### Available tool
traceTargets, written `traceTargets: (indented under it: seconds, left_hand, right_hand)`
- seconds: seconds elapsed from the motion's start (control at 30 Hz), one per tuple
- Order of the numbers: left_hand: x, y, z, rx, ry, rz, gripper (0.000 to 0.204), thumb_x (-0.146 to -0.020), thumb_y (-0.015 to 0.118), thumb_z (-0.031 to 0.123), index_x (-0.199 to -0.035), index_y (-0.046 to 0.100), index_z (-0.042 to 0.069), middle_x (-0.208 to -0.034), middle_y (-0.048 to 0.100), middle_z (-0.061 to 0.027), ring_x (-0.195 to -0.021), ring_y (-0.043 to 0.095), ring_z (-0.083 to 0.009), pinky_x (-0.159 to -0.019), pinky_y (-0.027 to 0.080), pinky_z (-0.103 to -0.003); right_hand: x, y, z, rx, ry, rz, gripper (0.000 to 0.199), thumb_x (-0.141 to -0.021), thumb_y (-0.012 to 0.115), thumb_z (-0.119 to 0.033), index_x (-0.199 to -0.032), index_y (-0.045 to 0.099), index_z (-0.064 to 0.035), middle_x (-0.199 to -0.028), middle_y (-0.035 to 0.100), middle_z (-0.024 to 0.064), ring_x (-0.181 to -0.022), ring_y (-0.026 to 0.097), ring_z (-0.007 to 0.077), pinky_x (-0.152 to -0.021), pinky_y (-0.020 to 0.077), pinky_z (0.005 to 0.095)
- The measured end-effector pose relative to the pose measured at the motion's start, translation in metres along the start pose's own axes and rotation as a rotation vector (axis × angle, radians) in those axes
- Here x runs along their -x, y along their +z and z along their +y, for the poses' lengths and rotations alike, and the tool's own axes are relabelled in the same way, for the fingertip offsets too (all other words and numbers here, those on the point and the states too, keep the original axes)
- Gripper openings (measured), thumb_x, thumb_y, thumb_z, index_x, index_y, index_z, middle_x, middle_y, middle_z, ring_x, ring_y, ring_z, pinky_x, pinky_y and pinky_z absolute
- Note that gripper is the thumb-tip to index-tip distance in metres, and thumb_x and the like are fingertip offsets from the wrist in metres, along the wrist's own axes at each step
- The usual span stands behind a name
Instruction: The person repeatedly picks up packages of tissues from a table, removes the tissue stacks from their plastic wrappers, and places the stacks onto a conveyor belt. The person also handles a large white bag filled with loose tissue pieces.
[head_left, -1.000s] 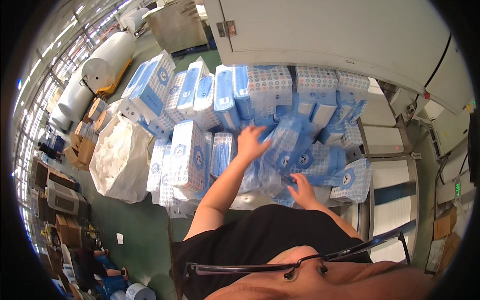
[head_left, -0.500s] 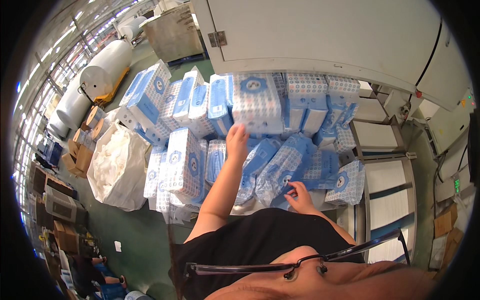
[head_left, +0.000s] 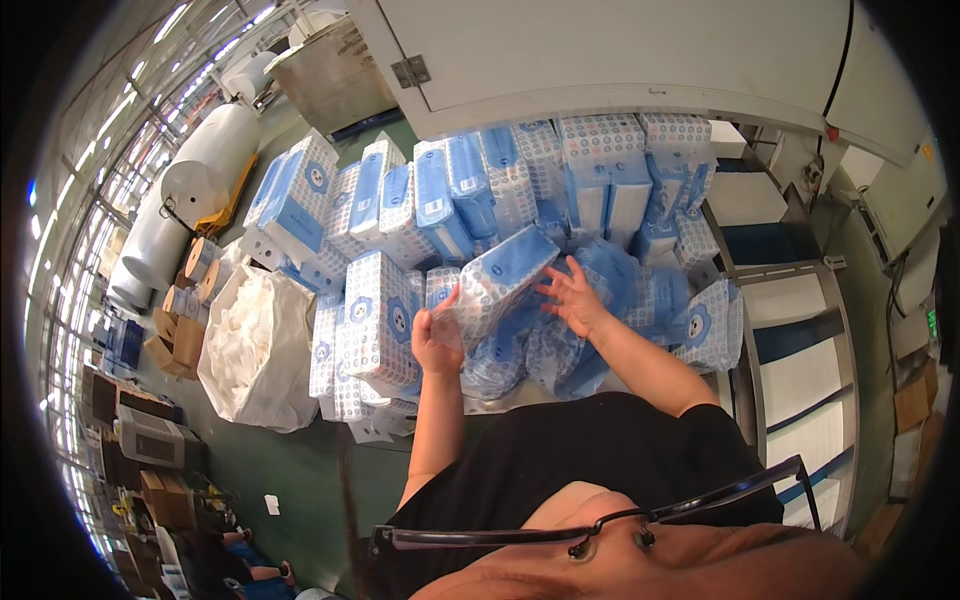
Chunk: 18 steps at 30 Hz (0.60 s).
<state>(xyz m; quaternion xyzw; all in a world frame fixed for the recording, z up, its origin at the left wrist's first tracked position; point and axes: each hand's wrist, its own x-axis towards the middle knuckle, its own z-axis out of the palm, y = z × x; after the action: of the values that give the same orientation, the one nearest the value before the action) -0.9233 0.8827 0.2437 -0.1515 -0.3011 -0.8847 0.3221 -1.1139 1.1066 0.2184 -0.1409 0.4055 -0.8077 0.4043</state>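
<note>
A blue-and-white plastic-wrapped pack [head_left: 500, 278], printed with small round figures, is tilted above the pile in front of me. My left hand [head_left: 437, 338] is closed on its near left corner, fingers pinching the film. At its right end is my right hand [head_left: 572, 297], fingers spread; whether a fingertip touches the film I cannot tell. Under and beside the pack lie crumpled blue clear wrappers [head_left: 600, 290]. Behind it several similar packs [head_left: 437, 205] stand in a row. A larger upright pack [head_left: 375, 320] stands left of my left hand.
A white sack [head_left: 262, 345] of pale scraps stands at the left. On the right, a metal-framed conveyor [head_left: 845, 400] carries white stacks. A white machine cabinet [head_left: 620, 60] closes off the far side. Large white rolls [head_left: 205, 160], cartons [head_left: 175, 345] and a seated person [head_left: 235, 560] are farther left.
My left hand has drawn back toward me and now grips a tilted pack. My right hand has risen from the near wrappers to the pack's right end, fingers spread.
</note>
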Motion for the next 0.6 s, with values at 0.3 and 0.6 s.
traceTargets:
  seconds: [0.3,0.6]
  left_hand:
    - [0.028,0.04,0.064,0.24,-0.004,0.15,0.033,-0.099,0.043,0.029,-0.099,0.067,0.006,-0.115,0.068,-0.0164,-0.122,0.056,-0.037,-0.11,0.031,-0.061]
    - [0.028,0.072,0.047,-0.279,-0.146,0.181,0.067,-0.088,0.061,0.056,-0.136,0.041,0.014,-0.139,0.045,-0.0263,-0.125,0.047,-0.0381,-0.106,0.037,-0.049]
  right_hand:
    - [0.052,-0.016,-0.038,0.844,-0.306,-0.292,0.138,-0.052,0.097,-0.032,-0.155,0.006,-0.0133,-0.157,0.026,0.0123,-0.146,0.022,0.0338,-0.116,0.026,0.0468]
    - [0.1,-0.035,-0.064,0.255,-0.358,0.008,0.105,-0.059,0.077,-0.013,-0.151,0.025,-0.012,-0.138,0.046,0.0124,-0.128,0.046,0.0284,-0.107,0.0374,0.0415]
